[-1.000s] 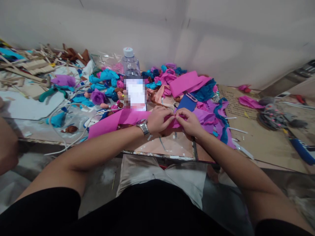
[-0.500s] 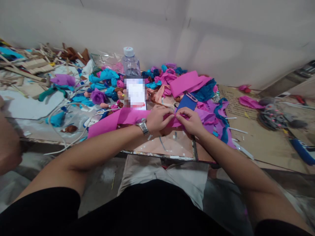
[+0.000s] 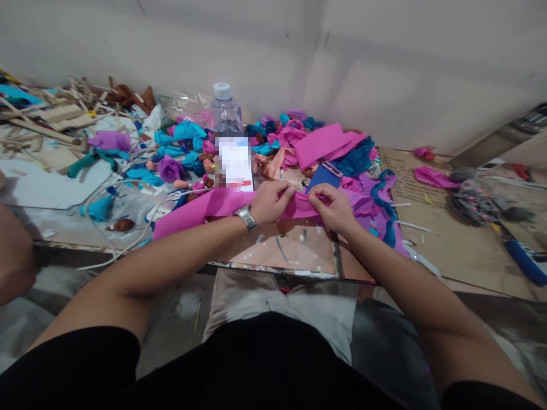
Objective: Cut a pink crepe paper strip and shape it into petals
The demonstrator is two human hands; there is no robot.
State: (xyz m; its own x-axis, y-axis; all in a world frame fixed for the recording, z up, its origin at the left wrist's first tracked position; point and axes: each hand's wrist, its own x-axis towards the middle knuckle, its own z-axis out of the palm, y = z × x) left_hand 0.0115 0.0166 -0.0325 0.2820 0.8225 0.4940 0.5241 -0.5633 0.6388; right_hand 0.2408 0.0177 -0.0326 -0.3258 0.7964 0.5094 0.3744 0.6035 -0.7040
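A long strip of pink crepe paper [image 3: 200, 209] lies across the low board in front of me. My left hand [image 3: 270, 203], with a metal watch on its wrist, pinches the strip's upper edge. My right hand [image 3: 331, 206] pinches the same strip just to the right, fingers curled on it. A short stretch of the pink paper [image 3: 299, 206] shows between the two hands, which are a small gap apart.
A water bottle [image 3: 225, 109] and a phone [image 3: 236, 162] stand behind the hands among paper flowers and pink, blue and purple scraps. A blue cutter [image 3: 325, 175] lies beyond my right hand. White cable [image 3: 111, 208] loops at left. Wooden sticks pile at far left.
Both hands have moved slightly away from me and apart, so more pink paper shows between them than before.
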